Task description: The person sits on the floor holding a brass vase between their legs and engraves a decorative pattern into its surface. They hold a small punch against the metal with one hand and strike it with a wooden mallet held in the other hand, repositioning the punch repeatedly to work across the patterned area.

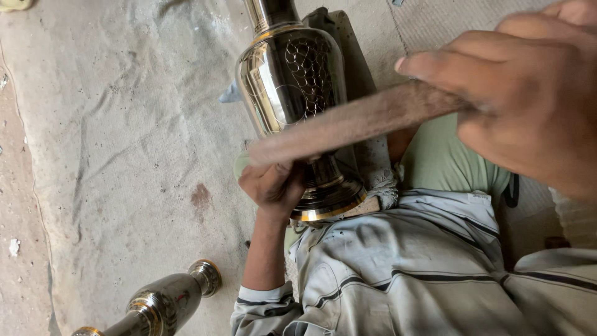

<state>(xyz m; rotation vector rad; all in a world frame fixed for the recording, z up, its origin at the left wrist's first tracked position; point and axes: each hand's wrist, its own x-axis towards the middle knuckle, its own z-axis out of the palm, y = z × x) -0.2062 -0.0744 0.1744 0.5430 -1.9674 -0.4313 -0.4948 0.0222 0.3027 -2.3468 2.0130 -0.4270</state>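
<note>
Vase (287, 74), polished metal with an engraved scale pattern, lies tilted on a wooden block (367, 149) over the cloth-covered floor (124, 137), its foot toward the person's lap. Left hand (273, 186) is curled around the narrow stem just above the foot. Right hand (528, 99) is closed on a wooden stick (354, 121), blurred, perhaps touching the vase's body. Second vase (165, 302) lies near the cloth's lower edge.

A dusty grey cloth (124, 124) covers the floor; a second metal vase (161, 305) lies on it.
</note>
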